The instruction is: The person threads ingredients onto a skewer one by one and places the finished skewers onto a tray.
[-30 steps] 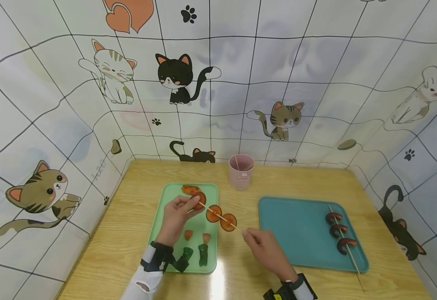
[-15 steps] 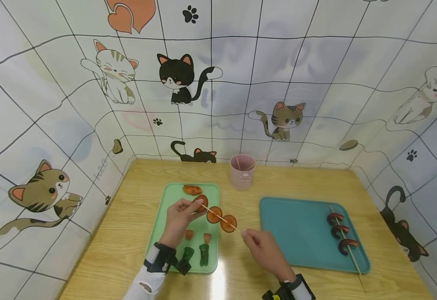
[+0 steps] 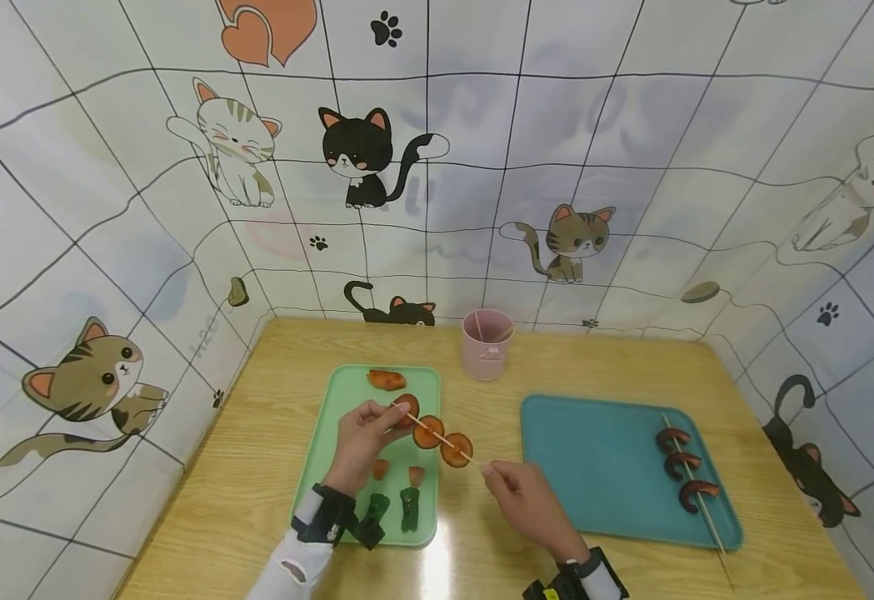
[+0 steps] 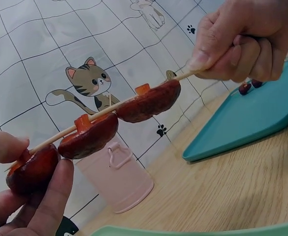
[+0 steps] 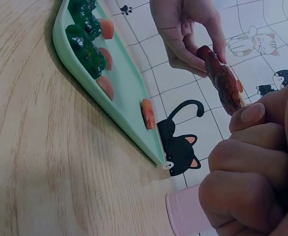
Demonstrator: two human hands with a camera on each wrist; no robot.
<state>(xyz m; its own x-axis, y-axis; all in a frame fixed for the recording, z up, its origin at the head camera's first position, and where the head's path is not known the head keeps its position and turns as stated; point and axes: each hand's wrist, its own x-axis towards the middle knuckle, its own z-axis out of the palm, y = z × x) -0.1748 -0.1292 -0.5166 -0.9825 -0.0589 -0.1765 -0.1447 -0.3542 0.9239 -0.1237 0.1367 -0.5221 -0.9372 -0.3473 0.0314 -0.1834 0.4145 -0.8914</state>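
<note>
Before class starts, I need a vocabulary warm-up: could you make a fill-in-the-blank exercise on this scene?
The skewer held between the left hand and right hand carries ____ round brown pieces.
The other skewer rests on the blue tray, on the person's ____ side.
The cup is coloured ____.
Missing words: three; right; pink.

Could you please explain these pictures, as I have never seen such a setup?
There is no robot here, just a person working bare-handed. The widest view is from the head; the others are from each wrist. The left hand holds the end one of three round brown pieces on a skewer; the right hand grips the stick's other end. On the table are a green tray with food pieces, a teal tray with a second loaded skewer, and a pink bucket.
</note>
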